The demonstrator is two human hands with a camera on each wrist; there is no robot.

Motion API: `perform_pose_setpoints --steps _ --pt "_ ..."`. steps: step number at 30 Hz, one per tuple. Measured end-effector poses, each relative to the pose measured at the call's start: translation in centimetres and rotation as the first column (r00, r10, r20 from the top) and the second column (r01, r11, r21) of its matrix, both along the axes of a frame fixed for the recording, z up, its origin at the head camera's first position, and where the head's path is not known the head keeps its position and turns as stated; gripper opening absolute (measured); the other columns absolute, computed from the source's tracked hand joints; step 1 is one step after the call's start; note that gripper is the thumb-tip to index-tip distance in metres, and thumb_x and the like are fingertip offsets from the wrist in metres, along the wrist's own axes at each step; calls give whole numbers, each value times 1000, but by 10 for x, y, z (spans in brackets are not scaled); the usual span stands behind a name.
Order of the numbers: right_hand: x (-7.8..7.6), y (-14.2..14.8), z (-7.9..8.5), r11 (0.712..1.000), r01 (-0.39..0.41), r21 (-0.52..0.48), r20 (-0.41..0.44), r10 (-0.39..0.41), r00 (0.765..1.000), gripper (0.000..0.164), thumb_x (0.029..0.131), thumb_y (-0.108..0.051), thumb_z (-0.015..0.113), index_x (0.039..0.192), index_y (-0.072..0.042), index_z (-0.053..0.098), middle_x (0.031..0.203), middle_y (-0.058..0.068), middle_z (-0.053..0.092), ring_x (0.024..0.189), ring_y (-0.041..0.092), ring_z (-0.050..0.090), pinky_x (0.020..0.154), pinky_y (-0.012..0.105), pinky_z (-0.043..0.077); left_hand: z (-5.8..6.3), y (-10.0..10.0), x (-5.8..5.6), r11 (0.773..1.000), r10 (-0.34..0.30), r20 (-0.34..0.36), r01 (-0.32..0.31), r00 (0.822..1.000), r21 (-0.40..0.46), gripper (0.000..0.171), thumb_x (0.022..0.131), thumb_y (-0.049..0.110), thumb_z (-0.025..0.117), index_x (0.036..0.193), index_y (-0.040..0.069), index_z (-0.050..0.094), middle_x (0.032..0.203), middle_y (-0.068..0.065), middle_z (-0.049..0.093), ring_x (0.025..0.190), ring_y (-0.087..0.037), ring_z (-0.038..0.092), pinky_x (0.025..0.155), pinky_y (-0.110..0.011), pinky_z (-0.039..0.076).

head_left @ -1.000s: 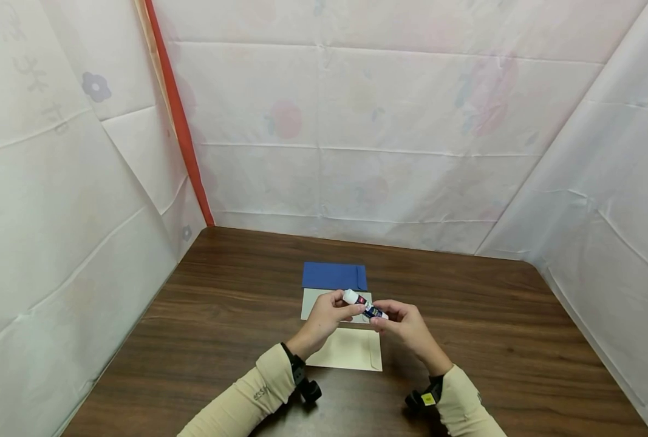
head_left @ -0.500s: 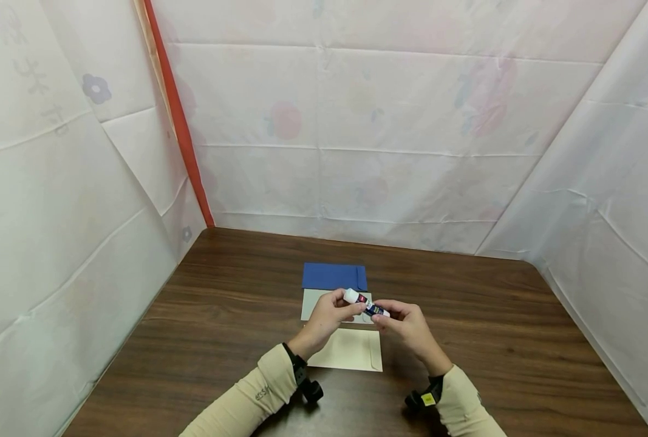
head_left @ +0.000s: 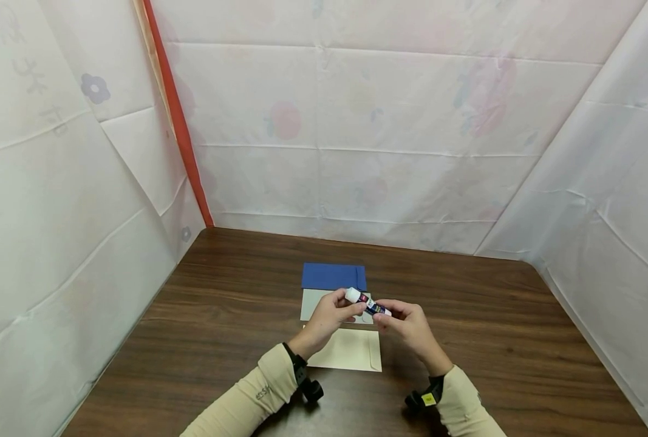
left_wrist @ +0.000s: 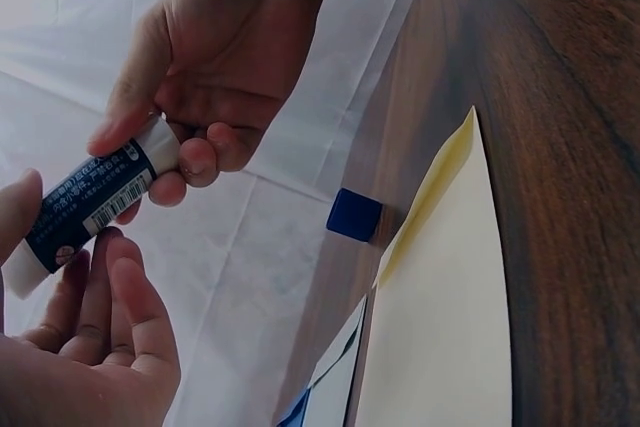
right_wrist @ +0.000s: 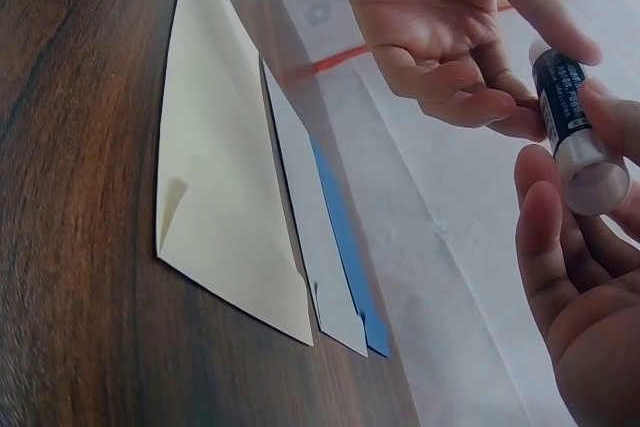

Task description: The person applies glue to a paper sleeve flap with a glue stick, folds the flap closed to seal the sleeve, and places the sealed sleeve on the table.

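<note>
A glue stick (head_left: 368, 303) with white ends and a dark blue label is held slantwise above the table by both hands. My left hand (head_left: 325, 318) holds its white upper-left end between thumb and fingers. The other end is pinched by the thumb and fingers of my right hand (head_left: 408, 328). In the left wrist view, the label (left_wrist: 90, 202) shows print and a barcode. Below the hands lie a cream envelope (head_left: 351, 351), a pale grey envelope (head_left: 311, 300) partly covered by my left hand, and a blue envelope (head_left: 329, 276) farther back.
A small dark blue, square-sided thing (left_wrist: 354, 215) appears beyond the cream envelope in the left wrist view; its kind is unclear. White patterned sheets (head_left: 324, 121) enclose the brown wooden table (head_left: 220, 315) at the back and sides. A red strip (head_left: 178, 115) runs down the back left corner.
The glue stick has shifted very slightly to the right between the hands. Both hands keep their hold, and the envelopes lie as before.
</note>
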State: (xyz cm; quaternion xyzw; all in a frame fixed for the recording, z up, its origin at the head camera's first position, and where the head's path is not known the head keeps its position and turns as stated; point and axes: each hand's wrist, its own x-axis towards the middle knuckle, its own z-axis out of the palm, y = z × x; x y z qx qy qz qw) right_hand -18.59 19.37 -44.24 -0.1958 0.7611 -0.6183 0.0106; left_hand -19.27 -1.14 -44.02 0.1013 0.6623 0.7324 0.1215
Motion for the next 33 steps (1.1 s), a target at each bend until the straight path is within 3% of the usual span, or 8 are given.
perform_pose_setpoints --steps 12,16,24,33 --pt "-1 4 1 999 51 -3 -16 -51 999 26 90 -4 67 111 11 65 85 -3 66 70 6 60 62 25 56 -2 2 -3 1000 -2 1 2 1000 -19 30 91 18 69 110 -4 61 90 3 67 84 -7 61 84 -41 54" --pt "-2 5 3 997 77 -24 2 -77 997 27 89 -4 68 110 13 64 81 -3 66 69 7 62 62 28 58 -3 1 -4 999 5 -1 -5 1000 -37 32 92 19 68 113 -4 62 98 -3 69 86 -7 62 87 -45 54" --pt "-2 7 5 991 131 -24 37 -130 991 28 89 -6 69 110 13 64 72 -5 62 64 5 59 60 27 55 -3 1 -6 998 16 6 -16 1000 -53 35 93 16 66 119 -8 60 112 -17 68 88 -9 63 87 -42 54" --pt "-6 12 4 976 216 -10 77 -214 974 29 89 -9 70 110 9 66 75 10 65 64 7 59 61 29 56 -1 1 -10 994 30 -3 -30 1000 -110 35 93 17 65 117 -8 62 107 -13 70 84 -7 62 88 -47 53"
